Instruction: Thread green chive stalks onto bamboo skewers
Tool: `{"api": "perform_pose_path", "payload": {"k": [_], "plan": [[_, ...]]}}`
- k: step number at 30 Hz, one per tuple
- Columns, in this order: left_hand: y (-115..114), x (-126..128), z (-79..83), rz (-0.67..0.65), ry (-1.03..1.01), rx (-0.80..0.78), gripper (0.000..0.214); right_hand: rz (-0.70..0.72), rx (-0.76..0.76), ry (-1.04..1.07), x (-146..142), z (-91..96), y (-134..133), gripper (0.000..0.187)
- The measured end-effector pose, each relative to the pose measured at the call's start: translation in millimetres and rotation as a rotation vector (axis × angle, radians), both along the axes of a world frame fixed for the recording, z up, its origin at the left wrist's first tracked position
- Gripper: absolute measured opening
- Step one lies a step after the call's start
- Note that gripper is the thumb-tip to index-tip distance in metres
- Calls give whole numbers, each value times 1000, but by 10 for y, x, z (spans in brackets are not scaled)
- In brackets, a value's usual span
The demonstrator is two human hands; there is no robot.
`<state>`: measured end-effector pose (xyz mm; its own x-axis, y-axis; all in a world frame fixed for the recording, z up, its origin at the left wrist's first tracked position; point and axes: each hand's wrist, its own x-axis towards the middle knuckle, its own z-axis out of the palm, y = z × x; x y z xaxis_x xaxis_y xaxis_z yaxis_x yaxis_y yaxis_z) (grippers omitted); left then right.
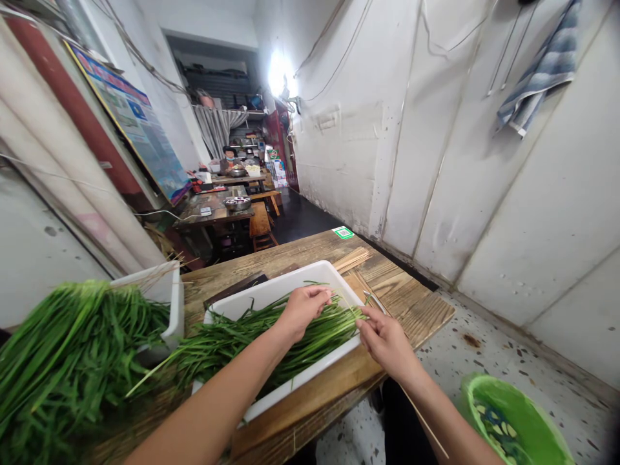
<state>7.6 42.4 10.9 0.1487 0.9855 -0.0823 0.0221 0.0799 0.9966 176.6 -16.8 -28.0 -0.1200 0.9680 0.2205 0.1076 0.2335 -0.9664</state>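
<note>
Long garlic chives [310, 345] lie in a white plastic tray [285, 400] on the wooden table, their pale stalk ends towards the right. Above them, my left hand [306, 311] is closed in a pinch on a thin chive stalk, partly hidden by the fingers. My right hand [385, 339] is closed at the tray's right end, beside the stalk ends. A thin bamboo skewer [426, 426] sticks out below it along my forearm, and its upper part is hidden by the fingers.
More chives [77, 349] are heaped over a second white tray [175, 303] at left. Bamboo skewers [352, 258] lie behind the main tray, near a green code card [343, 232]. A green basin [523, 420] stands on the floor at right. Farther back, a person [228, 161] sits among tables.
</note>
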Motion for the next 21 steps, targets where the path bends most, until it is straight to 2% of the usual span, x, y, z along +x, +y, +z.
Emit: {"api": "perform_pose_path", "payload": {"k": [11,21], "plan": [[2,-13,-14,19,14,9,32,9,2,27,-11,-47,2,33],[3,-18,-9,9,-20,-5,33,5,-1,9,-13,28,-14,32]]}}
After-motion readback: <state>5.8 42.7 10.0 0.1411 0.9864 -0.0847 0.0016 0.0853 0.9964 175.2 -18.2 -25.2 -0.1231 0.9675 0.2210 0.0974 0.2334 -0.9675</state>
